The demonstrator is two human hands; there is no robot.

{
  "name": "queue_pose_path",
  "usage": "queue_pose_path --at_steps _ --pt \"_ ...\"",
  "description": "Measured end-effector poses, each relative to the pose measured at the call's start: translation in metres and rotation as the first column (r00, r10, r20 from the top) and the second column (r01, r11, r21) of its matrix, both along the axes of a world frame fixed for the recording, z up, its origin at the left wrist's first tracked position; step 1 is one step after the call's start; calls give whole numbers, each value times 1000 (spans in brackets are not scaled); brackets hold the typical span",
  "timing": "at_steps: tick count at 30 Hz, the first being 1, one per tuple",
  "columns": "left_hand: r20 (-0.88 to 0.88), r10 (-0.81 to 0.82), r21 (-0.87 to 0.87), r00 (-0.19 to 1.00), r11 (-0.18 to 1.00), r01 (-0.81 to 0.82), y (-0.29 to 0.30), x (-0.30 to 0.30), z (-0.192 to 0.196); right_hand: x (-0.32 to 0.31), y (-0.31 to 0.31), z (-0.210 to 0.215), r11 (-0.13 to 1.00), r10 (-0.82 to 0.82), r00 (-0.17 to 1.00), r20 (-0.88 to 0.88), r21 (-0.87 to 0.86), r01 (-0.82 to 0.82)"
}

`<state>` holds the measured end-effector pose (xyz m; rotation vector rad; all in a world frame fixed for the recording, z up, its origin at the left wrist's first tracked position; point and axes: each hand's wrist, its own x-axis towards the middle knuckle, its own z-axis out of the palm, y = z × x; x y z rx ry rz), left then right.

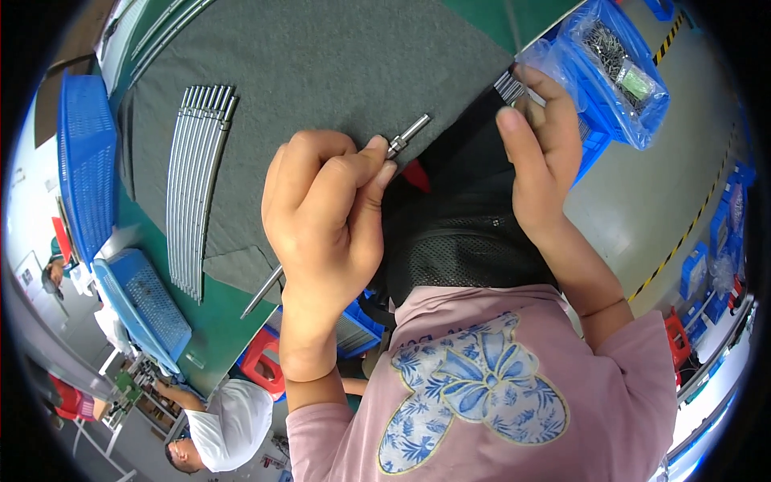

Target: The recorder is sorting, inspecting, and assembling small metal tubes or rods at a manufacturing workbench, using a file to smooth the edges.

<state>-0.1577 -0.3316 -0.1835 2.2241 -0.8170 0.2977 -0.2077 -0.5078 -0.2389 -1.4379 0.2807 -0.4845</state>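
My left hand (321, 201) is closed, thumb and index finger pinching a slim metal rod (411, 133) just below its collared tip. What looks like the rod's other end comes out past my left wrist, over the table edge. My right hand (546, 145) is raised at the right, with finger and thumb curled around a thin grey rod (514, 28) smeared by motion. Close behind those fingers lies a bundle of metal rods (506, 87), partly hidden. A row of several similar collared rods (197, 185) lies side by side on the grey cloth (321, 72) at left.
Beyond my right hand stands a blue bin (654, 112) lined with plastic, holding small metal parts. Blue baskets (84, 161) line the green table's (233, 321) left side. A red stool (263, 361) is below the edge. A person in white (237, 422) works at lower left.
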Motion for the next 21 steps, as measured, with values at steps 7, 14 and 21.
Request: queue_pose_path --at_steps 7,14,21 --pt "-36 16 -2 999 1000 -16 1 -1 2 5 6 15 978 61 982 -179 205 -23" --pt "-54 19 4 998 1000 -19 -2 -1 2 22 42 32 873 13 999 29 -487 3" --pt "-19 8 -30 1000 1000 -9 -2 1 -1 21 13 27 777 -276 961 4 -587 226"
